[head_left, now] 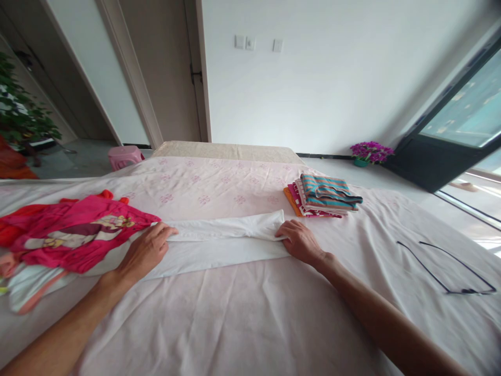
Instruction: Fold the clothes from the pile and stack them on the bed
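Note:
A long white garment (223, 250), which looks like pants, lies stretched sideways across the bed, its upper strip doubled over the lower layer. My left hand (146, 245) is closed on its left end, fingertips pinching the cloth's edge. At the right end, my right hand (299, 240) grips the corner with thumb and fingers together. Part of the left end is hidden under my left hand and beside a loose pink shirt (78, 230) with a printed picture. Just beyond my right hand sits a stack of folded clothes (326, 193), a striped blue and brown one on top.
Pale flowered sheet (219, 193) covers the bed. Black-framed glasses (450, 271) lie at the right. White and orange clothing (37, 287) is heaped under the pink shirt. Beyond the bed are a pink stool (125, 156), purple flowers (371, 151) and a green plant (23, 104).

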Motion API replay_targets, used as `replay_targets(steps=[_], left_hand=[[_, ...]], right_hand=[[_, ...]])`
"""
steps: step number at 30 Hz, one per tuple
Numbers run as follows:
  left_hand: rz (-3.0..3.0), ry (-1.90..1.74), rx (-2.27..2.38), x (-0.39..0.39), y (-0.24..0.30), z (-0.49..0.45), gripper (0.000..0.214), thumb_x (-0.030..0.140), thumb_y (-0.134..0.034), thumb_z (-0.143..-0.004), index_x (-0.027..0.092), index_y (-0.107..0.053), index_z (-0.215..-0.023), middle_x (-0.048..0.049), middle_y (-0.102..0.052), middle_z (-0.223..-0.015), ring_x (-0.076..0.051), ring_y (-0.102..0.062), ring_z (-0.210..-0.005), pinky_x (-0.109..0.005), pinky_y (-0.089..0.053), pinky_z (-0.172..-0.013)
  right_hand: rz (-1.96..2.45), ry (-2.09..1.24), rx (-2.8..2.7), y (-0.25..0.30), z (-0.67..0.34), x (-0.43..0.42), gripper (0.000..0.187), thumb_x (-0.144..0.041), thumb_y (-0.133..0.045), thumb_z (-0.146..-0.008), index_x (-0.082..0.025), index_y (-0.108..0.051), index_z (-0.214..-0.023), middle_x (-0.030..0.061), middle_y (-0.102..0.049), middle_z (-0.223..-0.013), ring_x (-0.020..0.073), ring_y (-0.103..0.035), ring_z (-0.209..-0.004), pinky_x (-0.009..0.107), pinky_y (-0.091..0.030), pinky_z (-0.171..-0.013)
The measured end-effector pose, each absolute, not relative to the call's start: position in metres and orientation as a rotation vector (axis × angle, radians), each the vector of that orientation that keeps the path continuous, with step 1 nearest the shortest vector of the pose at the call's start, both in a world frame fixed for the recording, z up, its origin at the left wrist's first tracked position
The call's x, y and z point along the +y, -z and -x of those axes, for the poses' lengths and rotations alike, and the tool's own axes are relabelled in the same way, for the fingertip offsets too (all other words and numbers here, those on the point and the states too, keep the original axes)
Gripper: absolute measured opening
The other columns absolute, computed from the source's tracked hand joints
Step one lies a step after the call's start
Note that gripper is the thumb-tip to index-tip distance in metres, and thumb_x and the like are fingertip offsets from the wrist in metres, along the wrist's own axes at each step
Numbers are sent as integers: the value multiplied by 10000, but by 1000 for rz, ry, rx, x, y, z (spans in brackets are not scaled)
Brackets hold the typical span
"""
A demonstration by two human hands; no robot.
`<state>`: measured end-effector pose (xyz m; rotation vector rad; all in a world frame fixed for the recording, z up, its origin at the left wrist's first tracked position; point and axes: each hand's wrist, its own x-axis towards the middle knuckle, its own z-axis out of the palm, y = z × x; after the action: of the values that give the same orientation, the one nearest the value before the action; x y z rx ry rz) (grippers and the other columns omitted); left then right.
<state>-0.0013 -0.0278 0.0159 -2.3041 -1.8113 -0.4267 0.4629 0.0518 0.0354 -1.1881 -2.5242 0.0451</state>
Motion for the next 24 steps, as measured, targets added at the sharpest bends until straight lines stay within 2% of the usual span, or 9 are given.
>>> replay_targets(steps=[4,6,8,10,13,15,17,20,24], left_hand=[[2338,355,-2043,-30,-35,2,263,147,-489,-764,264,-660,-927,-13,-712,-934,-205,-670,-863,-297,-470,-736],[2292,272,-2208,-26,-50,-6,152,286,-554,-790,271,-672,-885,0,-721,-827,-204,-664,-713,-294,-445,-626],[2232,263,-2252,-19,-61,-23,219,438,-546,-842,261,-673,-829,-9,-714,-763,-210,-653,-660,-299,-437,-600],[2249,405,-2135,-10,-63,-48,328,468,-455,-920,242,-678,-839,-37,-725,-830,-218,-675,-764,-312,-478,-681],[2457,648,-1866,1,-45,-85,366,390,-383,-983,209,-676,-1108,-92,-706,-1159,-208,-645,-1090,-336,-472,-951],[2524,623,-1782,2,-25,-97,423,395,-398,-986,191,-611,-1289,-140,-596,-1380,-241,-540,-1286,-404,-399,-1081],[2503,527,-1777,-3,-8,-96,496,424,-440,-969,193,-537,-1397,-168,-475,-1503,-295,-427,-1396,-490,-333,-1131],[2427,406,-1818,-15,6,-76,561,462,-466,-953,228,-470,-1463,-165,-384,-1567,-334,-338,-1450,-555,-277,-1146],[2279,363,-1904,-33,11,-39,582,493,-475,-940,232,-475,-1461,-176,-385,-1564,-362,-319,-1456,-575,-270,-1140]], right_hand=[[1284,-57,-2480,-53,-460,50,379,-14,-499,-647,-236,-745,-832,35,-717,-851,226,-593,-881,349,-434,-869],[1345,-132,-2411,-65,-448,50,383,-22,-472,-700,-229,-747,-866,38,-728,-885,216,-623,-882,338,-455,-861],[1353,-184,-2362,-72,-428,48,401,-57,-424,-816,-211,-735,-1017,58,-734,-1010,212,-648,-956,332,-474,-883],[1283,-169,-2401,-71,-402,47,408,-154,-381,-942,-181,-652,-1246,93,-683,-1232,232,-603,-1166,357,-448,-999],[1193,-67,-2542,-52,-370,49,513,-353,-366,-1024,-119,-440,-1474,150,-466,-1507,288,-356,-1438,458,-294,-1167],[1217,-15,-2611,-33,-363,54,589,-427,-356,-1029,-96,-365,-1516,177,-375,-1558,312,-271,-1478,519,-224,-1194],[1271,18,-2648,-15,-369,61,614,-460,-348,-1030,-99,-350,-1525,186,-341,-1571,319,-261,-1481,545,-203,-1195],[1348,59,-2639,1,-391,72,607,-479,-352,-1026,-129,-365,-1523,171,-323,-1581,313,-273,-1478,538,-214,-1193],[1393,68,-2621,6,-420,81,589,-455,-345,-1029,-142,-364,-1527,153,-302,-1594,295,-267,-1482,510,-183,-1208]])
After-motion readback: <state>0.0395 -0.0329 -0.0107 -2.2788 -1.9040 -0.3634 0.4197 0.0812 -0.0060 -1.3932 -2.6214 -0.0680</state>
